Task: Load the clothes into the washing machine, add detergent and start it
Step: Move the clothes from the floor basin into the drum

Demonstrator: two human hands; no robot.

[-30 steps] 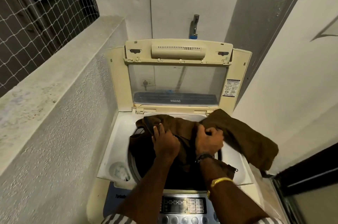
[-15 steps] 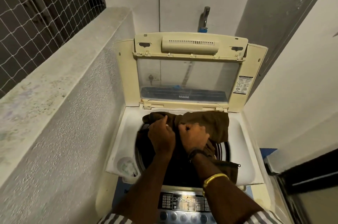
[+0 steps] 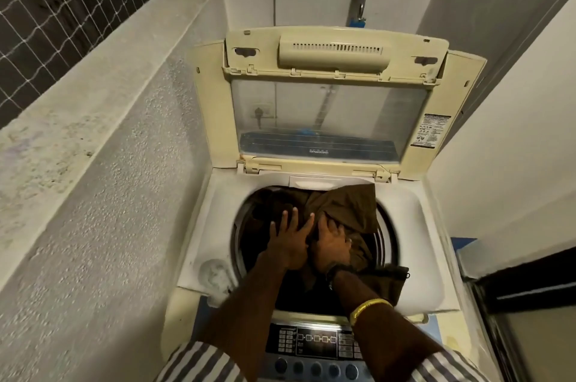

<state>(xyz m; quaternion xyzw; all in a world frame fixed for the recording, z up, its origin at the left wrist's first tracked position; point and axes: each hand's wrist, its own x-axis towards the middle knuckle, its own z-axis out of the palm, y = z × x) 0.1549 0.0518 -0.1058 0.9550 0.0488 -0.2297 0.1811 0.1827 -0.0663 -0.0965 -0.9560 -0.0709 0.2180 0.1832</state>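
Washing machine [image 3: 414, 213] stands lid-up as we press brown clothes [image 3: 346, 210] into its drum. Our left hand [image 3: 290, 241] lies flat and splayed, our right hand [image 3: 332, 243] flat beside it. One fold [image 3: 391, 280] overhangs the near-right rim, closest to our right hand.

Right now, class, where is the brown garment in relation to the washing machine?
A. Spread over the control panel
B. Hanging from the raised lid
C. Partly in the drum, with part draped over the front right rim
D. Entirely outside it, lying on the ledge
C: both hands, left hand and right hand, press the brown garment into the drum, while a corner lies over the front right rim.
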